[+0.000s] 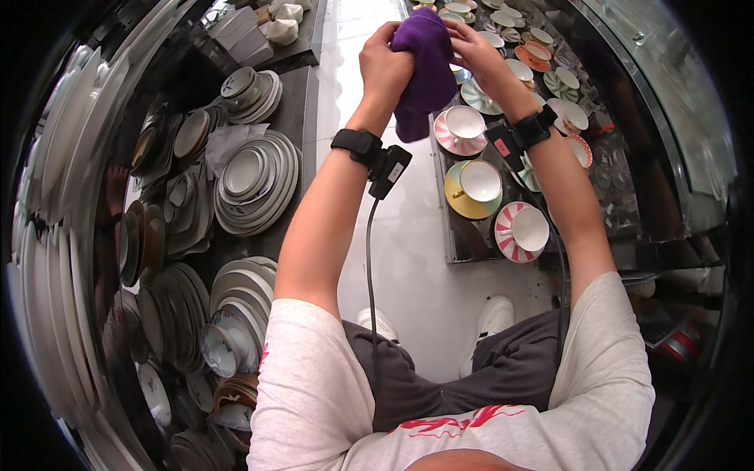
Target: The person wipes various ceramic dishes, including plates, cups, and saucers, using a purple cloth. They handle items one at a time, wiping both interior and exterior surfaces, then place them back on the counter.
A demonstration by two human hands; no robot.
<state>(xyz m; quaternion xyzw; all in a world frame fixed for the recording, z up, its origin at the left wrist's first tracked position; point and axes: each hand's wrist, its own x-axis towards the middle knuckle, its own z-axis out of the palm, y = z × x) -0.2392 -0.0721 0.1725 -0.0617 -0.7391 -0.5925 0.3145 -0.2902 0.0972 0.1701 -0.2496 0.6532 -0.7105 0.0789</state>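
A bunched purple cloth (429,65) hangs between my hands at the top centre, above the aisle. My left hand (386,62) grips it from the left, fingers curled into the fabric. On the cloth's right side is my right hand (476,52), its fingers bent against the fabric; whether something lies inside the cloth is hidden. Below my right hand stand a cup on a pink striped saucer (446,140), a cup on a yellow and green saucer (462,203) and a cup on a red striped saucer (505,235).
Stacked white plates (288,194) and bowls crowd the dark shelf on the left. More cups and saucers (559,85) cover the low display on the right, whose corner edge (449,259) is near my legs. White boxes (232,29) sit at upper left. Cables run from my wrist straps.
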